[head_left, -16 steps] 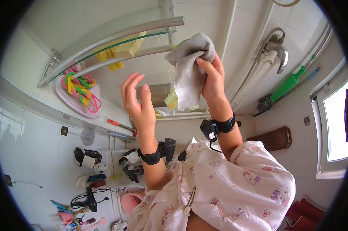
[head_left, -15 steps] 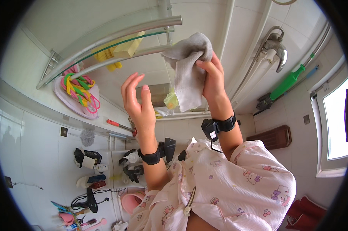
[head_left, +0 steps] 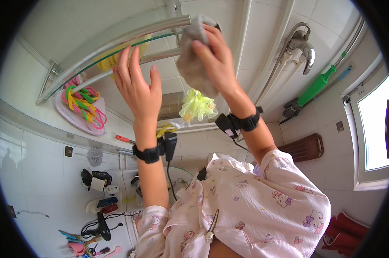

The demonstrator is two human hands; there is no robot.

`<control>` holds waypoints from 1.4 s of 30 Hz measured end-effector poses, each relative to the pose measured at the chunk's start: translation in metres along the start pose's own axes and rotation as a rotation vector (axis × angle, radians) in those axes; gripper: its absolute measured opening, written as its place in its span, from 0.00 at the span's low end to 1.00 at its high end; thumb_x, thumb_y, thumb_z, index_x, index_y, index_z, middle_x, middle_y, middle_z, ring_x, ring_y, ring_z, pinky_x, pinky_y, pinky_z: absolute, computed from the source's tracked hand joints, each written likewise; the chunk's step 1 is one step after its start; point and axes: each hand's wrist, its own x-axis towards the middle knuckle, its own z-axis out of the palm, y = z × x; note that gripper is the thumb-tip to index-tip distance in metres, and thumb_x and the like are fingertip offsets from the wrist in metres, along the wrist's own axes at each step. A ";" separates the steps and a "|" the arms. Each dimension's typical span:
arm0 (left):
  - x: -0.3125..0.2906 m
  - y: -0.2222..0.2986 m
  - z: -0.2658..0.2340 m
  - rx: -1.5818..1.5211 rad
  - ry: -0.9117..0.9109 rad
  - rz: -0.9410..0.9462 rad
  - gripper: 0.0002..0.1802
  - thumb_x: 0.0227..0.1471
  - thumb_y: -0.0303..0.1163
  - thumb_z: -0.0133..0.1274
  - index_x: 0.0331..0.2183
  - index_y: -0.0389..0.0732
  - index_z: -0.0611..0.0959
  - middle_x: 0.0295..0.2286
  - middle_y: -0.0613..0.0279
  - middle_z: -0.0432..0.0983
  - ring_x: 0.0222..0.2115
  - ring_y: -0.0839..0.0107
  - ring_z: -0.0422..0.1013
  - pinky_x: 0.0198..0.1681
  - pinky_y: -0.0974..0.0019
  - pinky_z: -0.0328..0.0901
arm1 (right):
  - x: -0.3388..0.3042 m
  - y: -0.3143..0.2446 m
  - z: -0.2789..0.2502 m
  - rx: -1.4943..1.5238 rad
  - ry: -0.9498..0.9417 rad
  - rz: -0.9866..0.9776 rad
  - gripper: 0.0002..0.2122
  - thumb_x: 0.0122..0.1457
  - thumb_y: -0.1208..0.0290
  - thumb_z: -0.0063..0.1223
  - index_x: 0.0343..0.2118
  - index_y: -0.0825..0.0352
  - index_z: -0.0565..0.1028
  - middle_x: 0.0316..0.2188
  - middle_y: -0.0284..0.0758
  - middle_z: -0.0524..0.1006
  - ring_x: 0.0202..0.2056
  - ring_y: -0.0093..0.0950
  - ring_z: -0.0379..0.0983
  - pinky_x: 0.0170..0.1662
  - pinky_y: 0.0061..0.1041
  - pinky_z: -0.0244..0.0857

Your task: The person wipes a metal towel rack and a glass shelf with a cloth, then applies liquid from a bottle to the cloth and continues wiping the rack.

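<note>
My right hand (head_left: 218,60) grips a crumpled grey cloth (head_left: 190,60) and holds it up against the right end of the metal rail (head_left: 153,28) of the glass shelf. Whether the cloth touches the rail is hard to tell. My left hand (head_left: 138,88) is raised empty, its fingers spread, just below the shelf's glass edge (head_left: 113,53). Its fingertips overlap the lower rail and a yellow item (head_left: 110,63) behind it, partly hidden. A yellow-green mesh bath puff (head_left: 197,105) hangs below the cloth.
A braided colourful bundle (head_left: 85,101) hangs at the shelf's left end. On the right wall are a tap (head_left: 304,49) and a green-handled brush (head_left: 317,90). A hair dryer (head_left: 102,225) and several toiletries line the lower left. A bright window (head_left: 378,124) stands at right.
My right hand has moved up and left with the cloth, bringing it to the rail end and uncovering the bath puff. My left hand has risen toward the shelf, fingers spreading.
</note>
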 end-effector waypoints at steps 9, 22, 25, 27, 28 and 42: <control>0.020 -0.010 0.018 0.092 -0.041 0.066 0.31 0.44 0.33 0.54 0.52 0.41 0.68 0.49 0.57 0.63 0.54 0.54 0.58 0.58 0.36 0.44 | 0.045 0.031 0.002 -0.493 -0.021 -0.589 0.10 0.39 0.79 0.60 0.27 0.67 0.73 0.32 0.33 0.73 0.31 0.34 0.69 0.32 0.29 0.67; 0.020 -0.011 0.020 0.089 -0.039 0.047 0.32 0.41 0.31 0.55 0.51 0.41 0.68 0.47 0.58 0.64 0.53 0.54 0.59 0.58 0.36 0.45 | 0.036 0.022 -0.009 -0.413 -0.030 -0.643 0.12 0.37 0.82 0.59 0.29 0.67 0.76 0.31 0.32 0.74 0.31 0.31 0.69 0.32 0.27 0.66; 0.022 -0.009 0.017 0.094 -0.049 0.049 0.32 0.42 0.31 0.55 0.52 0.41 0.68 0.49 0.58 0.63 0.54 0.54 0.58 0.58 0.36 0.44 | 0.004 0.008 -0.006 -0.100 0.087 -0.274 0.11 0.42 0.84 0.58 0.32 0.69 0.76 0.32 0.34 0.75 0.33 0.29 0.70 0.35 0.25 0.65; 0.020 -0.004 0.011 0.075 -0.053 0.026 0.32 0.43 0.31 0.55 0.52 0.41 0.68 0.50 0.58 0.63 0.54 0.54 0.58 0.58 0.39 0.46 | -0.016 -0.004 -0.009 0.190 0.140 0.161 0.09 0.52 0.81 0.52 0.37 0.71 0.76 0.34 0.34 0.75 0.38 0.25 0.70 0.42 0.22 0.64; 0.017 0.000 0.007 0.048 -0.055 0.002 0.31 0.44 0.31 0.54 0.53 0.40 0.68 0.51 0.57 0.63 0.54 0.54 0.58 0.58 0.41 0.47 | -0.024 -0.009 -0.011 0.400 0.177 0.344 0.11 0.54 0.78 0.50 0.40 0.70 0.74 0.36 0.34 0.75 0.39 0.26 0.70 0.44 0.23 0.64; -0.106 0.019 -0.008 -1.838 -0.852 -0.809 0.43 0.51 0.48 0.55 0.58 0.34 0.58 0.55 0.64 0.58 0.56 0.73 0.54 0.57 0.66 0.52 | -0.056 -0.046 -0.032 1.012 -0.306 0.942 0.23 0.56 0.67 0.48 0.53 0.74 0.65 0.45 0.41 0.73 0.47 0.30 0.69 0.52 0.29 0.61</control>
